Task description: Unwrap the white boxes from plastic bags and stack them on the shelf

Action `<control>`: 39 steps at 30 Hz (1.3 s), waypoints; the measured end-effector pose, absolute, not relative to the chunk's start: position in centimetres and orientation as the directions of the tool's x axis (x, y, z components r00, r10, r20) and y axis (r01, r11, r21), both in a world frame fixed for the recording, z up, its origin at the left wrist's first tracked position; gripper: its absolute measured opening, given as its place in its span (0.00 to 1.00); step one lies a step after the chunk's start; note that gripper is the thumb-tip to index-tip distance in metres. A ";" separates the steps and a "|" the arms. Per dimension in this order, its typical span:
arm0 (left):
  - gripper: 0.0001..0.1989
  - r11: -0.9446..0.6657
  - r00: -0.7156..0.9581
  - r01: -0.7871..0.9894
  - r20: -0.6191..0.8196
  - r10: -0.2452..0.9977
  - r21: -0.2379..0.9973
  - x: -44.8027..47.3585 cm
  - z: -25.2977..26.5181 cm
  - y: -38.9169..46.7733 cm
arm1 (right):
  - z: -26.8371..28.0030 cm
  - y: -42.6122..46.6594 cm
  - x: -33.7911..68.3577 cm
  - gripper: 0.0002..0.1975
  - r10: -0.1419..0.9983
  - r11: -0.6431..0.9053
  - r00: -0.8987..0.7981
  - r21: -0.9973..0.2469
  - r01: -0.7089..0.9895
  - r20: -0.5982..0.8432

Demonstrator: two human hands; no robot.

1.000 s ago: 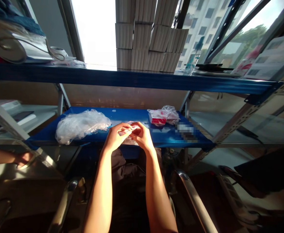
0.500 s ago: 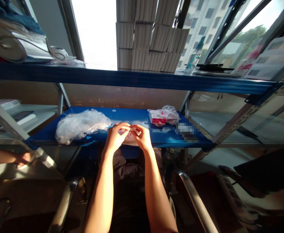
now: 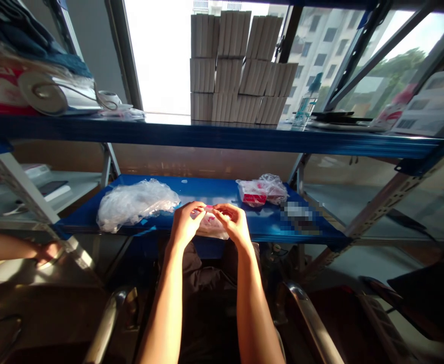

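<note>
My left hand (image 3: 187, 222) and my right hand (image 3: 234, 221) are raised over the front edge of the blue shelf (image 3: 202, 188), fingers pinched and facing each other. Between the fingertips shows a small pink piece (image 3: 209, 207), too small to make out its kind. Just below and behind the fingers lies a clear plastic bag (image 3: 212, 227) with pink-and-white contents, partly covered by the hands. Whether the pink piece belongs to this bag I cannot tell.
A heap of clear plastic bags (image 3: 134, 202) lies on the left of the shelf. Red-and-white packs in plastic (image 3: 257, 193) sit on the right, beside a blurred-out patch. Above runs an upper shelf (image 3: 222, 136) with stacked grey boxes (image 3: 240, 76). Another person's hand (image 3: 49, 253) is at far left.
My hands have drawn slightly apart, and the pink piece between them now shows. More of the plastic bag below is visible. The whole view has shifted a little.
</note>
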State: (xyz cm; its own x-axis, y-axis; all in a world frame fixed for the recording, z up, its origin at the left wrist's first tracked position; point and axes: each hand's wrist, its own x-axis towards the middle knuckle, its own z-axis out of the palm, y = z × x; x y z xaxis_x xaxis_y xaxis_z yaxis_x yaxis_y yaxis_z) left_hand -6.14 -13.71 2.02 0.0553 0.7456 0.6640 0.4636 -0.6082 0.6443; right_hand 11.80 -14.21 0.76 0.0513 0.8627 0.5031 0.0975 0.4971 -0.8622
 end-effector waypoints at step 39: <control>0.20 -0.294 0.283 0.435 0.181 0.942 0.851 -10.7 -0.6 -13.0 | -4.1 -11.2 14.3 0.12 0.780 0.299 0.347 -0.798 0.524 0.521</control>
State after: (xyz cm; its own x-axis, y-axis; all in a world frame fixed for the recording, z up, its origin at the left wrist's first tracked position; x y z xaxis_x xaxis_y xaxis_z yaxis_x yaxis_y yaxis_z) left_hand -10.66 -13.01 -0.58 0.2828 0.9420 0.1809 0.4354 -0.2941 0.8509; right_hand 14.28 -11.23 -4.11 0.3471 0.7800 0.5207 0.5238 0.2993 -0.7975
